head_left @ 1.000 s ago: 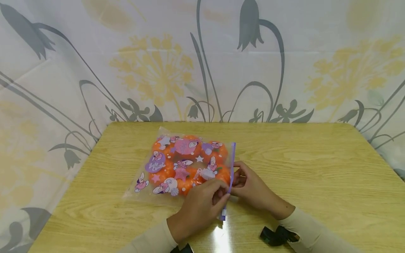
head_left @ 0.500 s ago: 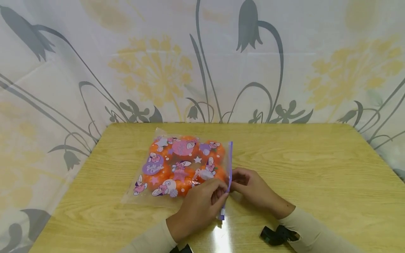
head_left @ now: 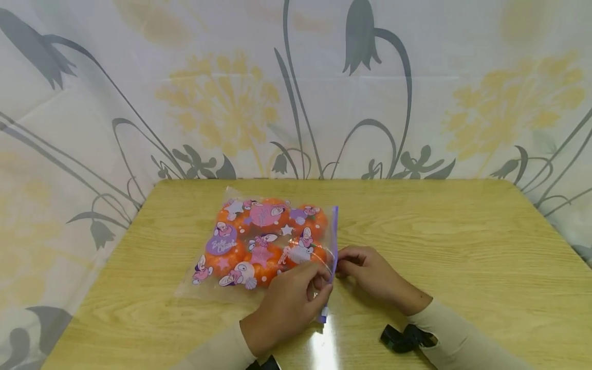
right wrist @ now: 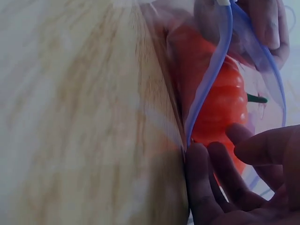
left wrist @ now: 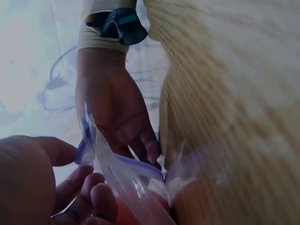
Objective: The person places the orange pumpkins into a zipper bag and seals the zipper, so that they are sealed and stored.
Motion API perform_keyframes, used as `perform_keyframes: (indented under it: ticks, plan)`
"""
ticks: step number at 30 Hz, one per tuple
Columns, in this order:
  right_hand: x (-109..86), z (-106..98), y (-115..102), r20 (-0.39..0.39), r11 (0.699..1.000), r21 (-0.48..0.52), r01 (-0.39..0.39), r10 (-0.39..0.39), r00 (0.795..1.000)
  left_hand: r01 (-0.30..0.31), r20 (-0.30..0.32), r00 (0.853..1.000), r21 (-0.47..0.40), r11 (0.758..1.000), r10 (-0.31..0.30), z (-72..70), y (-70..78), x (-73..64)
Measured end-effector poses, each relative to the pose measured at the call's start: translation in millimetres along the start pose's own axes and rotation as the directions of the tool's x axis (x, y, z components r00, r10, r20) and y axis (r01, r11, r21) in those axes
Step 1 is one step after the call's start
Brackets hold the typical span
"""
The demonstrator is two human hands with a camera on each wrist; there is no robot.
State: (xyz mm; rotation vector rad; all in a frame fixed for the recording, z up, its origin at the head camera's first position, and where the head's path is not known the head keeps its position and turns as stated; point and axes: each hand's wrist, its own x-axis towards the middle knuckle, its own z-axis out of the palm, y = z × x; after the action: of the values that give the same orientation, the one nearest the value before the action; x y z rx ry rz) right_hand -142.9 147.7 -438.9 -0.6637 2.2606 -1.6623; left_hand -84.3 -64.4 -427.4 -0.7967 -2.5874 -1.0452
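A see-through zip bag (head_left: 210,275) with cartoon prints and a purple zip edge lies on the table. Several orange pumpkins (right wrist: 215,98), one showing a green stem, fill it. My left hand (head_left: 289,298) pinches the purple edge near its lower end, by the slider. The right wrist view shows the two purple lips (right wrist: 208,86) spread apart, so the bag's mouth gapes. My right hand (head_left: 370,272) is at this mouth, fingertips right at the lower lip and low against the tabletop, thumb apart from the fingers.
The wooden table (head_left: 462,246) reaches back to a curtain (head_left: 416,103) printed with flowers. A black strap with a small device (head_left: 402,339) sits on the right sleeve.
The bag has shifted slightly left. My right hand has slid a little lower along the zip edge, its fingers drawing back slightly from the mouth. My left hand keeps its hold.
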Motion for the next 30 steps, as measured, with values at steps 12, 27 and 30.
perform_keyframes:
  ticks: [12, 27, 30]
  plan:
    - [-5.0, -6.4, -7.5, -0.117, 0.953, -0.271, 0.137, -0.174, 0.978, -0.268, 0.186, 0.957, 0.286, 0.92, 0.221, -23.3, -10.2, -4.5]
    - [-17.4, 2.6, -30.2, 0.258, 0.716, -0.417, 0.561, -0.499, 0.828, -0.46, 0.266, 0.885, 0.385, 0.8, 0.381, -25.8, -19.8, -2.3]
    - [-18.7, 6.1, -32.0, 0.287, 0.704, -0.407, 0.582, -0.506, 0.813, -0.488, 0.21, 0.873, 0.39, 0.781, 0.44, -26.1, -22.1, -2.7]
